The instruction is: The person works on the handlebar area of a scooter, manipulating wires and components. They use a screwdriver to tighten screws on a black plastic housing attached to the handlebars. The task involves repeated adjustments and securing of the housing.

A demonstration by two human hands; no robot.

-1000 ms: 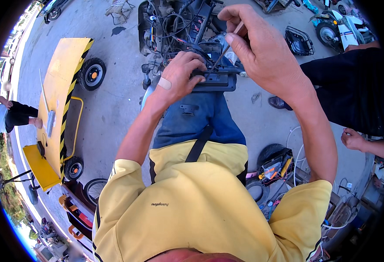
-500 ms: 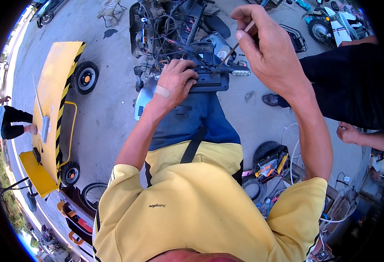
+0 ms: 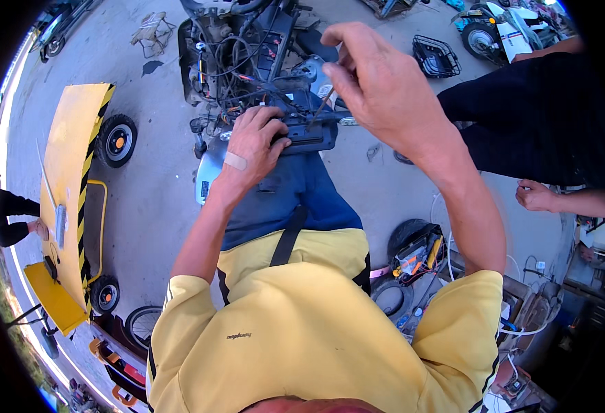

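Note:
In front of me stands a partly stripped scooter frame [image 3: 209,51] with many wires [image 3: 247,82] exposed. A black plastic panel [image 3: 314,142] lies across its near end. My left hand [image 3: 251,141], with a plaster near the wrist, is bent over the panel's left part, fingers curled against it. My right hand [image 3: 398,96] is raised to the right of the panel. It pinches a thin screwdriver [image 3: 324,103], whose shaft slants down toward the panel. The hand hides most of its handle, and whether the tip sits in a screw is too small to tell.
A yellow cart [image 3: 68,186] stands left, a person beyond it. Close on my right is another person in dark clothes [image 3: 522,117]. A black wire basket [image 3: 436,56] lies far right; a tyre and tools [image 3: 416,255] lie right of my body.
The whole view has shifted, so the scooter and my hands appear farther left. My left hand stays on the panel, and the screwdriver remains in my right hand, its shaft standing steeper.

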